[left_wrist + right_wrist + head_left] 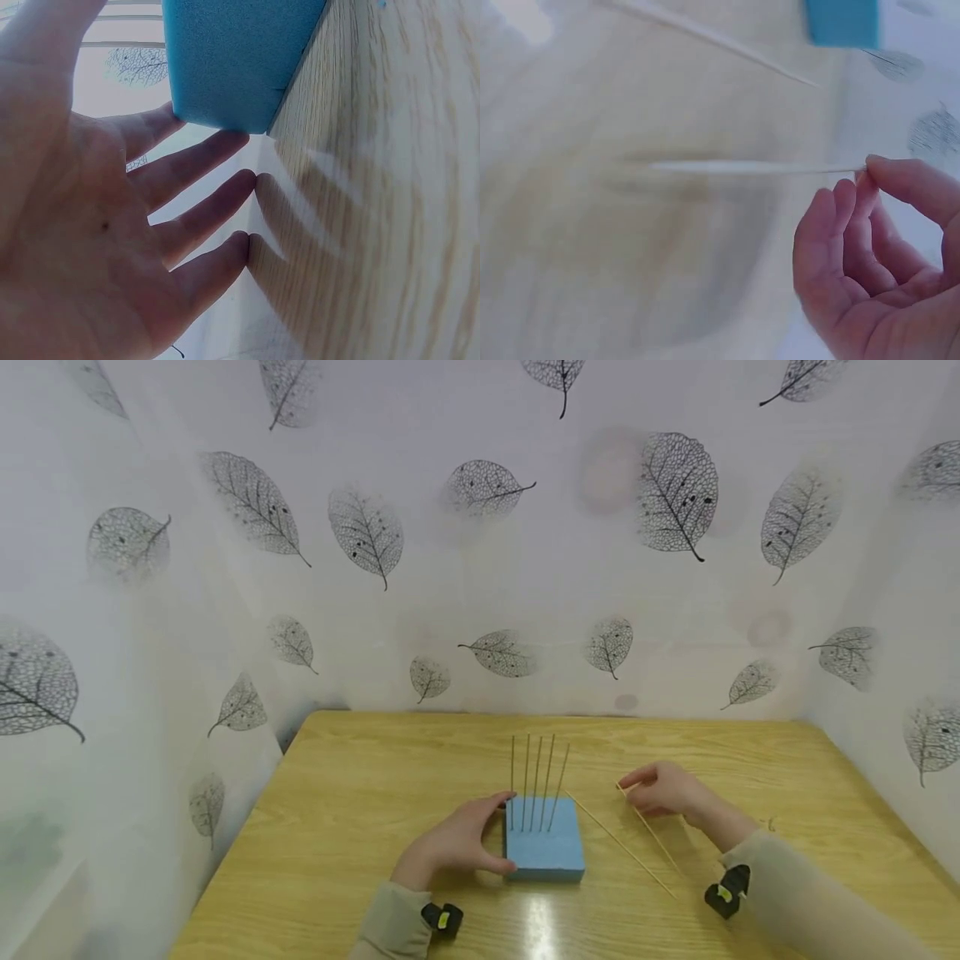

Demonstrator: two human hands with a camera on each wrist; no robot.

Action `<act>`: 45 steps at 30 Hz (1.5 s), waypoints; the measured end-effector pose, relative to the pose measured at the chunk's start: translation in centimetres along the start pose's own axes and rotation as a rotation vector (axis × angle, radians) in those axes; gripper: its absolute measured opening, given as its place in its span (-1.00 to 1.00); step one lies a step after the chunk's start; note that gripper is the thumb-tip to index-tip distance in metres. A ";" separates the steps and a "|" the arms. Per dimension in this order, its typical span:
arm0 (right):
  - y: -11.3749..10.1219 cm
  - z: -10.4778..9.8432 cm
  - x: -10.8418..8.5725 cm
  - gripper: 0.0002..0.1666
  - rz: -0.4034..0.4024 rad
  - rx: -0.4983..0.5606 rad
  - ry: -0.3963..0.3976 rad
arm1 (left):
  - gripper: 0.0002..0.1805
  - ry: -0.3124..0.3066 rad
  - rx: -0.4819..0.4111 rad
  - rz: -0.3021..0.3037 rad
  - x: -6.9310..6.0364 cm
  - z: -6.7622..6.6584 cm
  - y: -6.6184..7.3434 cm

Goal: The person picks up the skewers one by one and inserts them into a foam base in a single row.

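A light-blue foam block (545,847) lies flat on the table. Several thin wooden skewers (534,785) stand in it in a row, the rightmost leaning right. My left hand (459,839) grips the block from its left side, thumb at the front corner and fingers at the back. In the left wrist view, the lower fingers (217,202) spread beside the block near the tabletop. Right of the block, my right hand (667,793) pinches one end of a loose skewer (757,167) between thumb and fingertips. Another skewer (622,845) lies on the table between block and right hand.
The wood-grain table (360,777) meets a pale curtain or sheet (465,585) with a leaf print at its back and sides. A few tiny dark bits (768,823) lie on the table beyond the right forearm. Each wrist wears a small black device.
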State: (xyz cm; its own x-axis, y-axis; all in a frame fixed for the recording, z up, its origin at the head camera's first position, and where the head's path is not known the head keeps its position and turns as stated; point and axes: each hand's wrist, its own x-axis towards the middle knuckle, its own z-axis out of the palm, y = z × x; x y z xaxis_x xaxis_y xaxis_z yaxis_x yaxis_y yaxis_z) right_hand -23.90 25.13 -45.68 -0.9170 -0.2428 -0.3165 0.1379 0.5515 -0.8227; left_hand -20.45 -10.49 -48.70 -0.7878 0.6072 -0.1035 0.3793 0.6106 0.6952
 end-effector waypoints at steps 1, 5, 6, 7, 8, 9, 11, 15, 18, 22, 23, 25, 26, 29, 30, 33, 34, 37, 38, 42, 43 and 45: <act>-0.3 -0.3 -0.1 -0.55 -0.009 0.037 -0.001 | 0.15 0.000 0.004 0.001 0.0 0.0 0.0; -1.6 -1.0 -0.5 -0.50 -0.071 0.189 0.020 | 0.15 -0.001 0.006 0.002 0.1 0.0 -0.1; -2.0 -1.1 -0.6 -0.50 -0.096 0.222 0.032 | 0.15 -0.002 0.005 0.002 0.1 0.0 -0.1; -2.4 -1.1 -0.8 -0.51 -0.119 0.256 0.047 | 0.16 -0.002 0.003 0.002 0.1 0.1 -0.1; -2.7 -1.1 -1.0 -0.54 -0.144 0.285 0.062 | 0.16 -0.004 -0.001 0.001 0.1 0.1 -0.1; -3.1 -1.1 -1.3 -0.59 -0.171 0.310 0.077 | 0.16 -0.004 -0.002 0.002 0.1 0.1 -0.2; -3.7 -0.9 -1.8 -0.72 -0.220 0.353 0.109 | 0.16 -0.004 -0.005 0.001 0.2 0.2 -0.2; -5.1 0.2 -2.8 -0.82 -0.313 0.437 0.185 | 0.16 -0.001 0.010 0.001 0.3 0.2 -0.3; -5.8 1.4 -3.2 -0.84 -0.393 0.466 0.244 | 0.16 -0.004 0.018 0.000 0.3 0.1 -0.4; -6.6 3.3 -3.9 -0.90 -0.437 0.399 0.334 | 0.15 -0.011 0.017 0.002 0.3 0.1 -0.4; -6.8 3.9 -4.0 -0.88 -0.441 0.374 0.353 | 0.15 -0.011 0.016 0.003 0.3 0.1 -0.4; -7.2 5.0 -4.2 -0.83 -0.463 0.312 0.393 | 0.15 -0.012 0.011 0.007 0.2 0.1 -0.4; -7.2 5.5 -4.3 -0.85 -0.483 0.286 0.407 | 0.14 -0.012 0.008 0.007 0.2 0.1 -0.4; -7.4 6.8 -4.3 -0.93 -0.543 0.225 0.442 | 0.14 -0.009 0.002 0.016 0.1 0.1 -0.3; -7.4 7.2 -4.2 -0.94 -0.558 0.208 0.449 | 0.14 -0.010 0.002 0.016 0.1 0.0 -0.3; -7.5 7.9 -4.1 -0.94 -0.577 0.183 0.459 | 0.14 -0.008 0.004 0.024 0.1 -0.1 -0.2; -7.5 8.1 -4.1 -0.94 -0.578 0.177 0.462 | 0.14 -0.008 0.006 0.026 0.1 -0.1 -0.3; -7.6 8.4 -3.9 -0.93 -0.574 0.161 0.464 | 0.14 -0.005 0.012 0.031 0.2 0.0 -0.3; -7.6 8.5 -3.9 -0.93 -0.573 0.158 0.465 | 0.14 -0.004 0.012 0.030 0.2 0.0 -0.4; -7.4 8.7 -3.7 -0.93 -0.568 0.146 0.451 | 0.15 0.002 0.010 0.024 0.2 0.0 -0.4; -7.4 8.8 -3.7 -0.93 -0.568 0.138 0.450 | 0.15 0.003 0.010 0.024 0.2 0.1 -0.5; -7.3 8.8 -3.7 -0.94 -0.566 0.121 0.447 | 0.15 0.000 0.004 0.019 0.2 0.1 -0.5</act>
State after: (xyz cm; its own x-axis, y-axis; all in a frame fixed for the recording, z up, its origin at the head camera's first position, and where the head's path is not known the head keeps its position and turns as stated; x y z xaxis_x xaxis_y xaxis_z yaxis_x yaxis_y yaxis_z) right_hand -18.25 14.99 -42.70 -0.9216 -0.1011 0.3747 -0.3860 0.3394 -0.8578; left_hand -20.78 -10.59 -49.13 -0.7805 0.6185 -0.0907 0.3958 0.6012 0.6942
